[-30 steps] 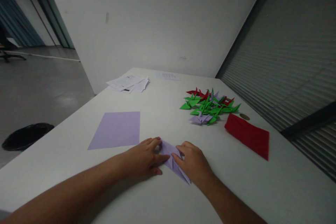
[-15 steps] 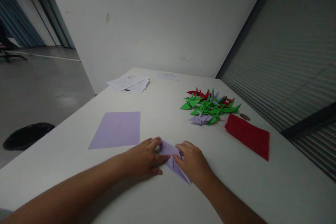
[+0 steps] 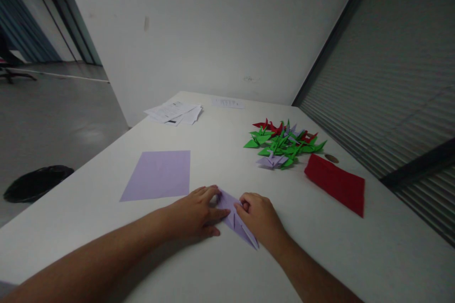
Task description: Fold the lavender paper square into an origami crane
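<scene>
A lilac sheet of origami paper [image 3: 236, 222], folded into a narrow slanted shape with a slit along its middle, lies on the table in front of me. My left hand [image 3: 201, 213] presses it down from the left, with its fingers spread and their tips on the upper end and the near side. Over the right edge of the folded paper, my right hand [image 3: 261, 215] is closed, thumb against curled fingers at the paper's edge. The exact grip of those fingertips is partly hidden.
A flat lilac square sheet [image 3: 159, 175] lies to the left. Green, red and lilac folded cranes [image 3: 280, 144] are heaped at the right, near a red cloth-like piece [image 3: 336, 183] and a small brown disc [image 3: 332, 158]. Printed papers [image 3: 174, 112] lie farther back. A black-lined bin [image 3: 37, 182] stands left of the table.
My right hand has shifted slightly along the paper's right edge, and its fingers have curled in more. My left hand and the folded paper stay in place.
</scene>
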`<state>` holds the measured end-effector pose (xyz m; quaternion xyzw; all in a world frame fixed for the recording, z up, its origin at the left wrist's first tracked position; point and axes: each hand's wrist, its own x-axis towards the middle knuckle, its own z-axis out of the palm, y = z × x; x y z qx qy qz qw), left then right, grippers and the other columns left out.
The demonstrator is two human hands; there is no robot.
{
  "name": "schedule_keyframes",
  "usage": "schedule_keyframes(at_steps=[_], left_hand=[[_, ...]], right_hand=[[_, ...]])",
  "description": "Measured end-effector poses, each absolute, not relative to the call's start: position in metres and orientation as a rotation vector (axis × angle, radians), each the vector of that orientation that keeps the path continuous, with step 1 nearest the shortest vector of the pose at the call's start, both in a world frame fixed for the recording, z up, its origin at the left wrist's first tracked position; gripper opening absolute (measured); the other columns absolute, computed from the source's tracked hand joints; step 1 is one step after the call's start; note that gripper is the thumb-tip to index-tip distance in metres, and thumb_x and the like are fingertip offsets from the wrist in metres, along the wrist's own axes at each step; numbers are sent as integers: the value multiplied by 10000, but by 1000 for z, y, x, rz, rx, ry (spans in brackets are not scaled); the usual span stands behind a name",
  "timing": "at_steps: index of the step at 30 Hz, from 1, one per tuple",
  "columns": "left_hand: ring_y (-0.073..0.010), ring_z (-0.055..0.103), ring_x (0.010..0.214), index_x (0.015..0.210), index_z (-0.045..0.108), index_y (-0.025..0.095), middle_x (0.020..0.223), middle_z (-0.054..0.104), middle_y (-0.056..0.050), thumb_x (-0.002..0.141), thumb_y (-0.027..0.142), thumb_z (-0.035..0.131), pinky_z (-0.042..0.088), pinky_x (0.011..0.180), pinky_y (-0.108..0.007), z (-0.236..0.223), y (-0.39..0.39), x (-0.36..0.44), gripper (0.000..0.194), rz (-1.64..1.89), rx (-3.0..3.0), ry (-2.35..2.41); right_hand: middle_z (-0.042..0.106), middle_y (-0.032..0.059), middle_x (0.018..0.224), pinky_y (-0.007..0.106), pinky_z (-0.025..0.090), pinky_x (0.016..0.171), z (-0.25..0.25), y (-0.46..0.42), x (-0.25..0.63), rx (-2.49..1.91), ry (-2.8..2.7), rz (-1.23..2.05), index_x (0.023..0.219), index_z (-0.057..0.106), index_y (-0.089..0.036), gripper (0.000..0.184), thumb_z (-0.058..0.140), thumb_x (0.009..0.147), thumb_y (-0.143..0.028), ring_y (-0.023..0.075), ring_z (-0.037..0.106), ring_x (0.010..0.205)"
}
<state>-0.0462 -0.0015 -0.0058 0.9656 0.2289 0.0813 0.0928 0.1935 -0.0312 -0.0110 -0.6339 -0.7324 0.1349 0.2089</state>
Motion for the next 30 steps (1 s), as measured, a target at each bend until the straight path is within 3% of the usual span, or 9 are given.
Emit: schedule_keyframes(at_steps=[8,13,21,25,30], left_hand=[[-419,440,1368,1461,566,306,1470,415,-194,920,563,627,440,1106,-539,-4,-4,-46,602,235,2862,703],[-405,433,1373,1469,556,313,1478,415,-180,925,554,625,436,1111,-525,-6,-4,-46,600,231,2868,709],[-412,425,1400,1471,556,317,1535,402,-186,929,560,619,412,1130,-540,-10,-2,-47,598,252,2883,689],[-425,401,1437,1481,544,316,1569,416,-177,953,560,580,383,1149,-581,-10,-2,-48,582,232,2892,673],[-430,386,1452,1490,530,315,1582,430,-155,967,563,550,383,1152,-600,-9,-2,-48,580,194,2885,665]], right_hand=[[676,7,668,248,423,584,-19,-32,190,-1624,-1858,694,763,655,-204,110,615,862,-232,161,618,609],[715,12,710,244,449,568,-28,-28,194,-1600,-1708,865,928,663,-193,104,604,852,-230,172,659,624],[697,18,694,255,432,606,-16,-28,193,-1694,-1921,584,780,688,-202,103,605,838,-182,172,630,636],[677,8,664,248,407,567,-17,-27,195,-1733,-1871,648,773,675,-199,89,617,839,-188,162,612,594],[679,-10,698,233,419,570,-18,-26,197,-1697,-1789,795,910,672,-188,107,651,808,-165,149,611,603]])
